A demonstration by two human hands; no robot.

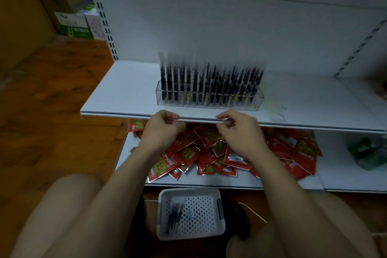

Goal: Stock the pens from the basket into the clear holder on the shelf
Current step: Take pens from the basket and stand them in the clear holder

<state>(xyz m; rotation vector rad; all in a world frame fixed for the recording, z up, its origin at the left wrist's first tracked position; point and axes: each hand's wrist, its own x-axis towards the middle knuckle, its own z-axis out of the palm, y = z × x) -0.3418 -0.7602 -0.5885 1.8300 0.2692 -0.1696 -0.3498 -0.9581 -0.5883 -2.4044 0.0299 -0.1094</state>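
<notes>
Head view: the left hand (162, 130) and right hand (240, 132) are seen side by side at the front edge of the shelf (125, 90), fingers curled inward; whether anything is pinched cannot be told. The clear holder (257, 100), packed with upright pens (194, 81), is found on the shelf just beyond the hands. The basket (188, 191) is noted on the floor below, well apart from both hands, with loose pens (174, 213) lying in its left side.
</notes>
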